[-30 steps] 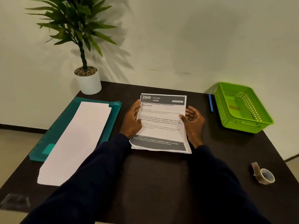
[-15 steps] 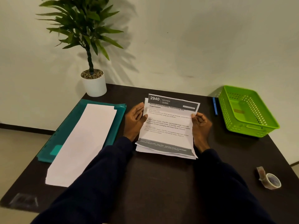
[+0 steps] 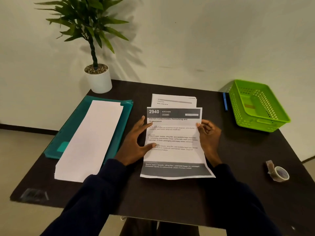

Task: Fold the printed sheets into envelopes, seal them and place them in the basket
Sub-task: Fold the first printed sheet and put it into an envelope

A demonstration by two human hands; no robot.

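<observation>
From the printed white sheet [image 3: 173,133] toward two o'clock the dark tabletop [image 3: 238,143] lies bare; there a slim blue pen [image 3: 225,103] flanks the green perforated plastic basket [image 3: 260,124].

Dim, flat light. Leafy green potted plant [image 3: 92,31] throws soft shadow rightward on pale wall [image 3: 187,40]. My view bows at edges, slightly soft.

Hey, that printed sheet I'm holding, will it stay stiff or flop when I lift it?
Probably floppy: the printed sheet is a single thin page, and its near edge ripples below the grip of the right hand. Likely very light. It may slide easily on the smooth table, so the left hand touching it helps.
</observation>
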